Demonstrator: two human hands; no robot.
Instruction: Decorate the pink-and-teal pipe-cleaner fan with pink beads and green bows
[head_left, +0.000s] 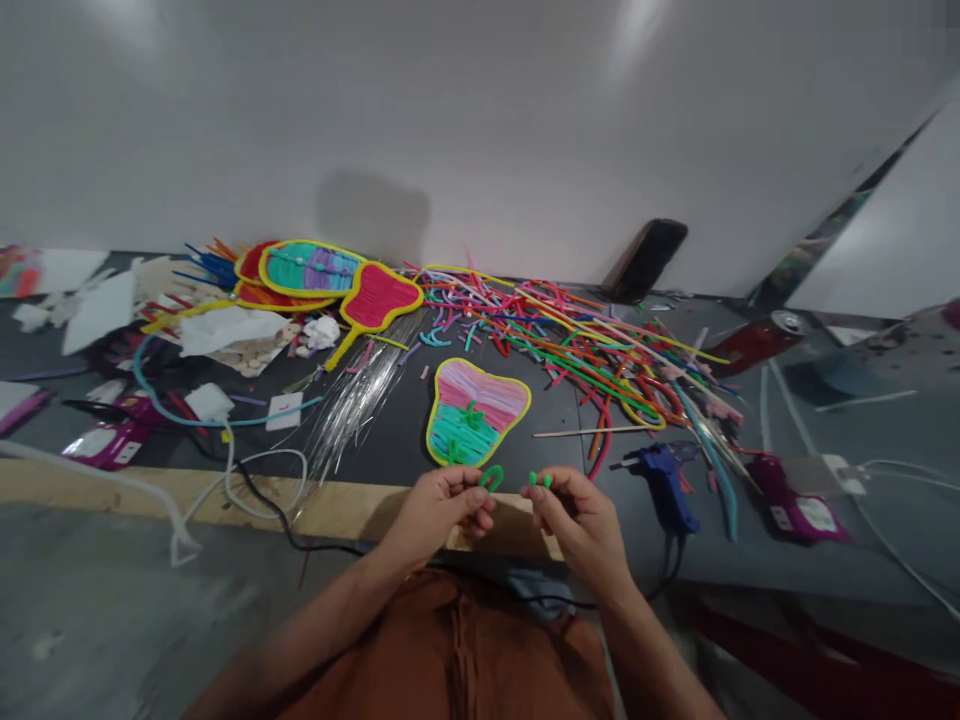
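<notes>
Between the fingertips of my left hand [448, 505] is a green pipe cleaner bent into a loop [491, 478]. My right hand [577, 515] pinches another short green pipe cleaner piece [540, 481], whose two ends stick up past the fingers. Both hands hover over the wooden front edge of the table, a little apart. Just beyond them lies a flat panel [480, 410] of pink, lilac and teal pipe cleaners with a yellow border. Small green pipe cleaner shapes [472, 414] sit on its teal part.
A tangled heap of colored pipe cleaners [555, 330] spreads behind the panel. To the right lie a blue glue gun [667, 487], a red can [761, 340] and a leaning phone [646, 260]. A pink paddle shape [381, 297], clear strands [367, 400] and white cables [262, 510] are on the left.
</notes>
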